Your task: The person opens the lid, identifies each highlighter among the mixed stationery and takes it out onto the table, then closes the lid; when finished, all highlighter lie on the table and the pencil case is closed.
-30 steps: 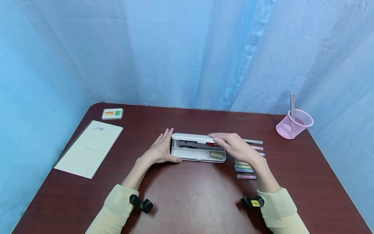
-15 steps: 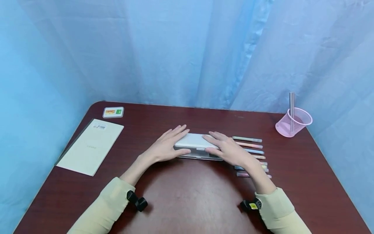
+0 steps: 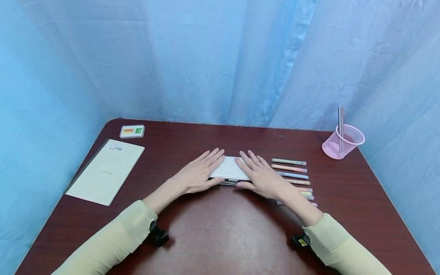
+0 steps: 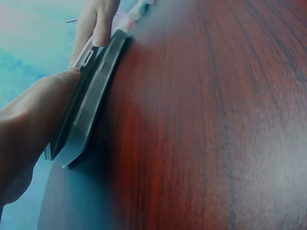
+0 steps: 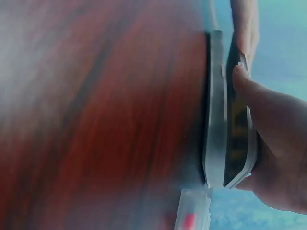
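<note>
A white pencil case [image 3: 229, 168] lies in the middle of the table, its lid nearly down. A narrow dark gap still shows between lid and base along the front edge, seen also on the case [image 5: 218, 115] in the right wrist view. My left hand [image 3: 197, 173] rests with spread, straight fingers on the lid's left part, thumb at the front edge. On the right part lies my right hand [image 3: 262, 175], fingers straight and spread, its thumb also along the front edge. What is inside the case is mostly hidden.
Several coloured pens [image 3: 288, 162] lie in a row right of the case, some behind my right forearm. A pink mesh cup [image 3: 331, 147] with metallic sticks stands at the back right. At left are a cream notebook [image 3: 104, 172] and a small card [image 3: 132, 131].
The lid has come down from wide open to nearly level with the base. My left hand has moved from the case's left end onto the lid; the right has flattened on it.
</note>
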Tool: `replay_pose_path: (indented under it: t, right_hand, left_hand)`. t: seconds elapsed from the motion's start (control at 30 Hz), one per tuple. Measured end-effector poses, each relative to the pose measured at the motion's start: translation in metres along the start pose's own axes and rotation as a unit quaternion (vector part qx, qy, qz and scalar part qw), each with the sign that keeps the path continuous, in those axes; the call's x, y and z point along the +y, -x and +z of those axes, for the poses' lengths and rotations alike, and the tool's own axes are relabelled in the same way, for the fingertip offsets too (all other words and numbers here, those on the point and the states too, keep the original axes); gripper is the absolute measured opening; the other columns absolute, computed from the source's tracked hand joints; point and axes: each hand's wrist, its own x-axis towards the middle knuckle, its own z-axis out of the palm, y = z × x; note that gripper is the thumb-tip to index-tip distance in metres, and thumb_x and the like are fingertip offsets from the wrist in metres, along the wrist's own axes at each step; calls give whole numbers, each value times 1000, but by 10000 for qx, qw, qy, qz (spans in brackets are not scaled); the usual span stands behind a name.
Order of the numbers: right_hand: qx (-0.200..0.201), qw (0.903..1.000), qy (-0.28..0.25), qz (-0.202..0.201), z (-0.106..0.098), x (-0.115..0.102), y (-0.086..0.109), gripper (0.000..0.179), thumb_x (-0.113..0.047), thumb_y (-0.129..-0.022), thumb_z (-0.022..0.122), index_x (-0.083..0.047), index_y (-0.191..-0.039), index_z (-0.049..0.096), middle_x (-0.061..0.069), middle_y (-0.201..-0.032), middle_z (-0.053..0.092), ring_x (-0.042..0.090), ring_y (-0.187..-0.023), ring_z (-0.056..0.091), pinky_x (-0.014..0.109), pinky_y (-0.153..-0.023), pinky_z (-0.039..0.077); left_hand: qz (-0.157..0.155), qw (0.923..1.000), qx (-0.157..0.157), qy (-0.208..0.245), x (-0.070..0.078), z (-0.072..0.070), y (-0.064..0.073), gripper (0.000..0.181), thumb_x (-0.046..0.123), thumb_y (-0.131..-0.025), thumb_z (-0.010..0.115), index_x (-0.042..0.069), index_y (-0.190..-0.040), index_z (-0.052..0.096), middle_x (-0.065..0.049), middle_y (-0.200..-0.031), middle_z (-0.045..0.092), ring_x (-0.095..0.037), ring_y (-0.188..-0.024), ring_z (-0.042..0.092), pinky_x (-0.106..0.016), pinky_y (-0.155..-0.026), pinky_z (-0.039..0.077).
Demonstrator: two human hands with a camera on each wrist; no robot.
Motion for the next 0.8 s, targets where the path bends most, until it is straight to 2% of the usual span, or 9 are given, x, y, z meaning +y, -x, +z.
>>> replay_pose_path:
  t: [0.3,0.5,0.8]
  right_hand:
    - [245,9971,647,-301,13,-2,5,84,-56,-103,52,-14,-166,17,19,-173,16,42,-159,22,60,-126,28]
    - [532,9943,860,-346,16,-2,6,82,-52,-102,56,-12,-165,21,20,-172,20,42,-158,25,60,-125,31]
    - [541,9917,1123,-307,17,-3,5,86,-55,-101,56,-11,-166,19,20,-172,17,42,-158,23,59,-125,31]
  left_hand:
    - [371,9983,13,-456,0,14,1,81,59,-107,36,10,-166,13,-8,-176,11,-24,-164,7,-42,-135,14]
    - [409,9970,192,-621,0,17,0,80,57,-107,38,9,-166,14,-8,-175,12,-25,-164,8,-42,-134,15]
    - [425,9966,176,-676,0,15,-1,80,57,-107,37,8,-166,13,-8,-175,10,-25,-164,7,-42,-135,14]
